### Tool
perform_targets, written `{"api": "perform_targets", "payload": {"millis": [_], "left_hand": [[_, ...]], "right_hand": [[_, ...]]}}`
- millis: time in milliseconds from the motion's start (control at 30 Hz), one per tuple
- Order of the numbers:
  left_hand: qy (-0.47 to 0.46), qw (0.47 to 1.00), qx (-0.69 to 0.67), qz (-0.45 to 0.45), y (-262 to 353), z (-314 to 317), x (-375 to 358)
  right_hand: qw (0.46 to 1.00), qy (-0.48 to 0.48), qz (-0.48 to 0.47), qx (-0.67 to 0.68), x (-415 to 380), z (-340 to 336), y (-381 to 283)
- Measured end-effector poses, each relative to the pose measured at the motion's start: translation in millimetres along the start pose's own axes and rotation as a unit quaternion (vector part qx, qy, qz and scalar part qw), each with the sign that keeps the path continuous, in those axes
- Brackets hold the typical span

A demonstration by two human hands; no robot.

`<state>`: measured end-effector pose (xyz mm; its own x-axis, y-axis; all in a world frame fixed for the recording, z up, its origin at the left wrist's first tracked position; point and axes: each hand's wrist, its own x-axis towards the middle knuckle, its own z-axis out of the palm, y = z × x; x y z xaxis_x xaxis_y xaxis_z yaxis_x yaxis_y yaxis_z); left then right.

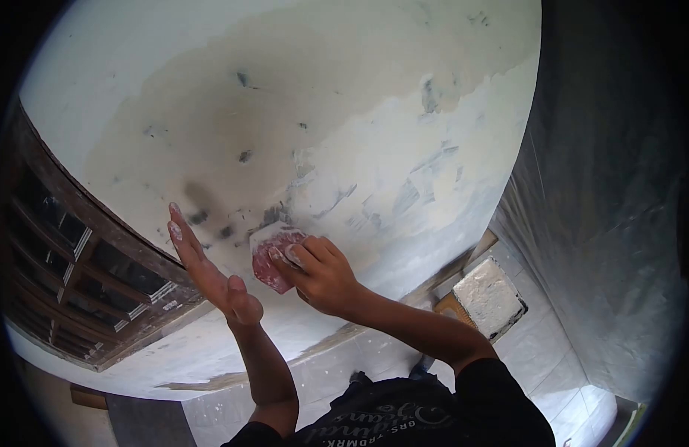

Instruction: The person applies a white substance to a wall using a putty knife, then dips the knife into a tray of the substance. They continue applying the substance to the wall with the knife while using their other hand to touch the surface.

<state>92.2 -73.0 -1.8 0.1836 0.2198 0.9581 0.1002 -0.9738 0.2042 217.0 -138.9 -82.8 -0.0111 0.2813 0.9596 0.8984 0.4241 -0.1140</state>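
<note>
My right hand (326,277) pinches a red plastic putty spreader (270,262) smeared with white filler. The spreader's upper edge lies at the wall (210,127), just below some dark scuffs. To its left my left hand (214,279) is raised with straight fingers and holds nothing. White filler coats its fingertips. The wall shows a broad beige damp-looking area, dark marks and streaky patches of filler around the spreader.
A brown-framed window (83,261) with several panes borders the wall at left. An open container of white filler (487,298) stands on the floor at right. Translucent plastic sheeting (598,164) hangs along the right side. Grey tiles (307,380) lie below.
</note>
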Motion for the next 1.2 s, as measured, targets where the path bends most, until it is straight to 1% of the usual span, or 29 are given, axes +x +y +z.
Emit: {"api": "perform_targets", "payload": {"millis": [33, 67, 100, 133, 167, 233, 267, 300, 367, 400, 467, 500, 567, 600, 633, 700, 733, 833, 1000, 1067, 1200], "left_hand": [[0.002, 1.000, 0.011, -0.007, 3.4, 4.7, -2.2], [-0.002, 1.000, 0.000, -0.013, 6.9, 11.7, -3.9], [-0.005, 1.000, -0.010, -0.020, 10.6, 18.3, -5.4], [-0.017, 1.000, -0.004, -0.021, 14.7, 24.1, -7.5], [-0.016, 0.999, 0.005, -0.027, 17.8, 30.0, -9.9], [-0.035, 0.998, -0.028, -0.034, 23.7, 41.7, -14.7], [-0.046, 0.998, -0.034, -0.032, 28.3, 46.9, -16.4], [-0.048, 0.998, -0.034, -0.033, 32.8, 51.2, -18.9], [-0.073, 0.995, -0.056, -0.033, 40.7, 58.6, -23.5], [-0.085, 0.994, -0.062, -0.041, 44.9, 59.4, -26.8], [-0.093, 0.992, -0.073, -0.045, 51.8, 59.0, -34.0], [-0.099, 0.990, -0.083, -0.049, 55.1, 57.6, -38.3], [-0.102, 0.989, -0.102, -0.046, 61.1, 53.5, -45.2], [-0.103, 0.986, -0.120, -0.049, 64.1, 50.5, -48.0], [-0.105, 0.983, -0.137, -0.054, 66.6, 45.7, -52.0], [-0.104, 0.982, -0.145, -0.063, 71.7, 35.0, -61.5], [-0.102, 0.980, -0.154, -0.068, 75.1, 29.7, -66.5], [-0.100, 0.977, -0.173, -0.079, 83.4, 21.2, -79.5], [-0.103, 0.973, -0.192, -0.077, 99.1, 24.0, -87.5], [-0.104, 0.975, -0.182, -0.079, 103.0, 25.6, -86.5], [-0.086, 0.980, -0.153, -0.088, 106.2, 29.5, -83.8]], "right_hand": [[0.998, -0.010, 0.035, 0.044, -10.2, -9.1, -1.6], [0.990, -0.043, 0.099, 0.086, -19.1, -21.2, -2.1], [0.989, -0.048, 0.099, 0.098, -24.6, -27.2, 1.4], [0.965, -0.020, 0.199, 0.168, -30.3, -31.5, 5.3], [0.926, 0.007, 0.298, 0.232, -37.0, -35.9, 9.6], [0.912, 0.050, 0.326, 0.245, -52.1, -43.4, 29.3], [0.849, 0.069, 0.412, 0.324, -63.8, -44.0, 33.7], [0.801, 0.089, 0.463, 0.370, -63.1, -50.9, 34.7], [0.760, 0.057, 0.519, 0.387, -59.8, -70.0, 34.0], [0.760, 0.061, 0.519, 0.386, -62.0, -74.5, 32.0], [0.713, 0.098, 0.534, 0.443, -68.4, -79.5, 23.9], [0.713, 0.102, 0.535, 0.442, -73.1, -81.3, 19.3], [0.674, 0.149, 0.497, 0.525, -80.6, -85.2, 10.6], [0.656, 0.157, 0.508, 0.535, -78.2, -93.4, 3.1], [0.657, 0.158, 0.509, 0.532, -81.0, -99.3, -3.1], [0.622, 0.169, 0.524, 0.556, -87.4, -110.4, -15.8], [0.607, 0.191, 0.539, 0.552, -83.7, -117.0, -25.1], [0.602, 0.195, 0.562, 0.532, -98.3, -128.6, -36.4], [0.610, 0.200, 0.569, 0.513, -107.9, -148.5, -53.7], [0.623, 0.195, 0.565, 0.505, -108.7, -154.3, -51.9], [0.636, 0.156, 0.567, 0.500, -106.5, -157.4, -36.4]]}}
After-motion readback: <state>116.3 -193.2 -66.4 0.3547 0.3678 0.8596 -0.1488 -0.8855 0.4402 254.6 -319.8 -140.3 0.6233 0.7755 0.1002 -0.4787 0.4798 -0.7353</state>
